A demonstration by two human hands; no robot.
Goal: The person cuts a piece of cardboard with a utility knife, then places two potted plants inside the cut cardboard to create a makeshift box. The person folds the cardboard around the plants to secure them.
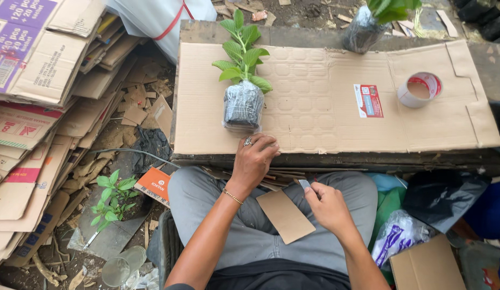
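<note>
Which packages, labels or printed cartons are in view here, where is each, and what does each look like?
Sticker label: on the flattened cardboard sheet, right of centre; small upright rectangle, red, blue and white.
Printed carton: top left, on the stack; flattened, purple and white print on brown.
Orange card: by the left knee, below the left hand; white print.
Plastic bag: lower right, beyond the right hand; clear, purple print.
</note>
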